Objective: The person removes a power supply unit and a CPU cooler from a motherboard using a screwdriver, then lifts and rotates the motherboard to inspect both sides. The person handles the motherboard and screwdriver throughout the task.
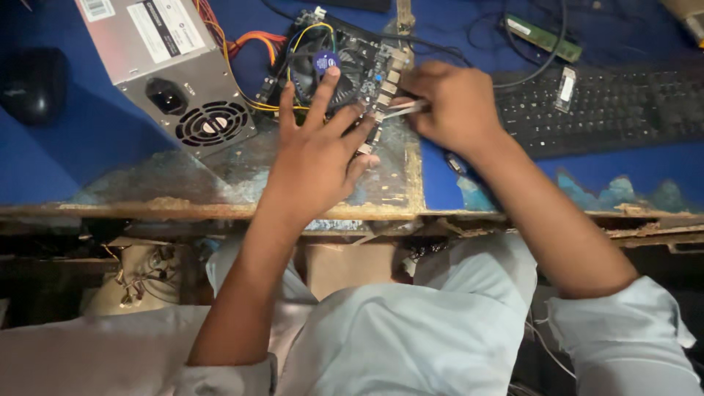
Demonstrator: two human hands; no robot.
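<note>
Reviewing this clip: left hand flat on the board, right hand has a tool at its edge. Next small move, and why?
Probably keep the left hand pressing the motherboard down and ease the metal tool in the right hand further along the board's edge. The tip already meets that edge, and loose wires from the power supply could tug the board.

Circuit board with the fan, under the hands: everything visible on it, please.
The dark green circuit board with the black round fan lies flat on the worn blue tabletop, beside the grey metal power supply box. The fan's hub carries a blue sticker. Yellow, red and orange wires run from the box to the board. The left hand is spread over it; the right hand holds a slim metal tool at its near right edge.
</note>
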